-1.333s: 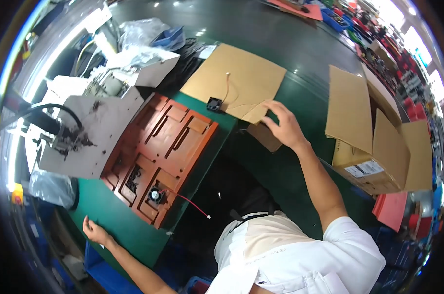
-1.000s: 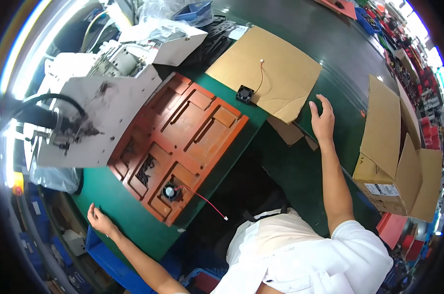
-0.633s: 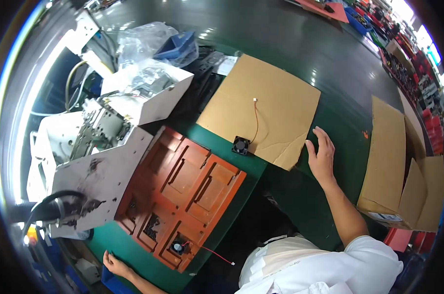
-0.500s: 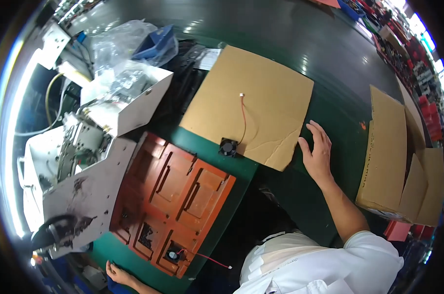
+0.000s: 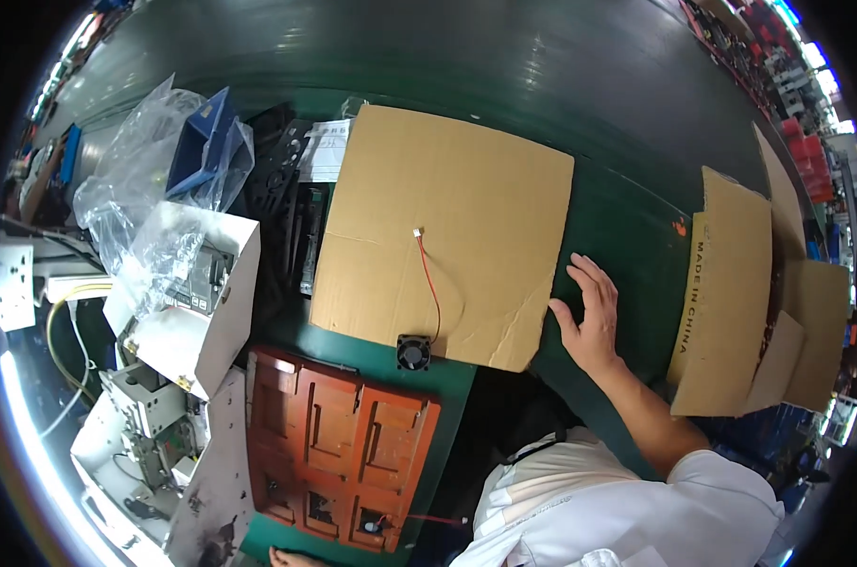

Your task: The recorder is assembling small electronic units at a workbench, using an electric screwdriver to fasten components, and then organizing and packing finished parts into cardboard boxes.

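Note:
My right hand rests on the green bench just right of a flat cardboard sheet. Its fingers are stretched out and hold nothing. A small black fan sits at the sheet's near edge, its red wire running up to a white plug. My left hand shows only in part at the bottom edge, near the orange tray; its fingers are mostly cut off. In the tray's near right pocket lies another fan, its red wire hanging out past the side.
Left of the tray stand white metal housings with parts inside. Clear plastic bags and a blue bin lie behind them. Black parts and a paper sheet are beside the cardboard. An open carton stands at right.
The view has turned, so the bench things sit differently in the picture. My left hand has mostly slipped out at the bottom. My right hand stays beside the cardboard sheet.

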